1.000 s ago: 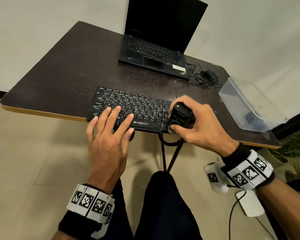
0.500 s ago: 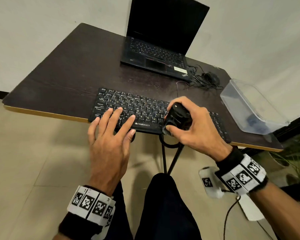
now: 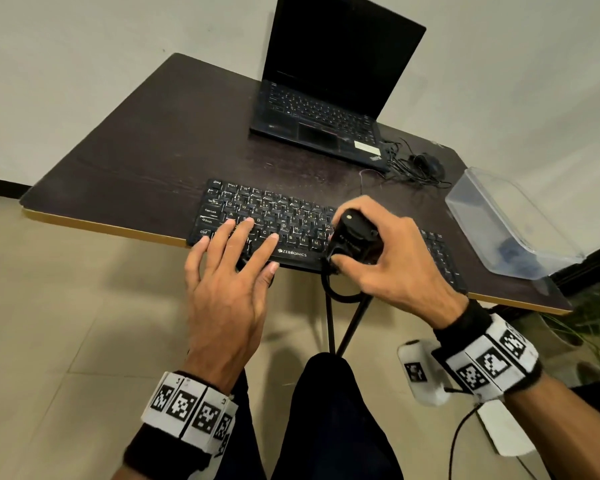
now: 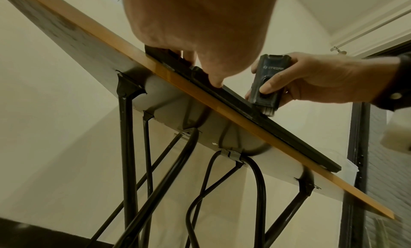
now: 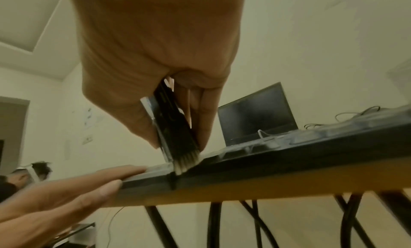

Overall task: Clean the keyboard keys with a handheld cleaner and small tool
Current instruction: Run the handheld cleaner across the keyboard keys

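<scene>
The right hand (image 3: 392, 261) is wrapped round the cleaner (image 3: 352, 237), fingers and thumb curled tight on its dark body, holding it nearly upright with the brush (image 5: 184, 161) down — the pale bristles touch the keyboard (image 3: 284, 226) at its near edge, about midway along. The left hand (image 3: 229, 292) lies flat, fingers straight and spread on the keys at the left end, holding nothing, just pinning the board to the table (image 3: 153, 150). The keyboard runs left to right along the table's near edge, so its long axis lies across the person; the uncleared keys stretch away both sides of the brush, and I'd judge the next stroke goes along that line, the right hand being the one placed for it. Farther back stand a laptop (image 3: 329, 81), a mouse (image 3: 426, 164) with its cable, and a clear tub (image 3: 510, 226) off to the right
</scene>
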`<move>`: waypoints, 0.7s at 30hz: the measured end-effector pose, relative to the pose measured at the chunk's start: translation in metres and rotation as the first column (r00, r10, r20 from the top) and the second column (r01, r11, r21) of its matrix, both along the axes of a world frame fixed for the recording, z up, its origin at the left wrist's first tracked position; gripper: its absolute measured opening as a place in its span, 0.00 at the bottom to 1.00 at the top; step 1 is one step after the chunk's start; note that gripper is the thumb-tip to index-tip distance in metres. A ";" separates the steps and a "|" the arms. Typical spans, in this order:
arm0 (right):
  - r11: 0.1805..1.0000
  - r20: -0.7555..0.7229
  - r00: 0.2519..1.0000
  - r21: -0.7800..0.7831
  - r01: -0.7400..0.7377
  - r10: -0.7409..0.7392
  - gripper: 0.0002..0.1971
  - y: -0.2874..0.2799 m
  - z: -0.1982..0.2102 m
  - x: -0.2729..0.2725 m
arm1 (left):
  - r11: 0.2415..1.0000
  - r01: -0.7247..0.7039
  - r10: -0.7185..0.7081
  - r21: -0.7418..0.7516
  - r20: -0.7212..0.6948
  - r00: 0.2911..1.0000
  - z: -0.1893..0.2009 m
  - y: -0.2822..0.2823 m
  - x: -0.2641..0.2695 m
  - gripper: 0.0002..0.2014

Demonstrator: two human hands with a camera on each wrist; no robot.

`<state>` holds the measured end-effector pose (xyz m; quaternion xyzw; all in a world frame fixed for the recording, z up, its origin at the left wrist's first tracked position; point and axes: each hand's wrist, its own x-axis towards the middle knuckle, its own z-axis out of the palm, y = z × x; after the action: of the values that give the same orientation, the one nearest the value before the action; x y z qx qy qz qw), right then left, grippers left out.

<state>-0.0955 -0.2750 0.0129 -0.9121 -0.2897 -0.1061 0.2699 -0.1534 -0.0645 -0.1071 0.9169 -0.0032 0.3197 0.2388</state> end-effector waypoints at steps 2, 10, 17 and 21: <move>0.996 0.001 0.996 0.028 0.090 -0.090 0.24 -0.004 0.004 0.007 | 1.000 0.004 -0.004 -0.002 0.002 1.000 0.000 0.000 0.000 0.20; 0.996 0.002 0.996 0.018 0.093 -0.093 0.23 -0.003 0.004 0.006 | 1.000 -0.006 0.006 0.012 0.007 1.000 -0.001 0.000 0.000 0.20; 0.997 -0.032 0.997 0.006 0.077 -0.077 0.24 -0.005 0.008 0.008 | 0.999 -0.021 0.021 0.029 0.014 1.000 -0.002 0.000 0.000 0.20; 0.998 -0.063 0.997 -0.024 -0.052 0.051 0.23 -0.001 0.007 -0.004 | 0.999 -0.028 0.027 0.041 0.020 0.999 -0.003 0.000 0.001 0.20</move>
<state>-0.0991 -0.2762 0.0197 -0.9106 -0.3058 -0.0667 0.2698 -0.1522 -0.0649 -0.1102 0.9185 0.0002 0.3318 0.2152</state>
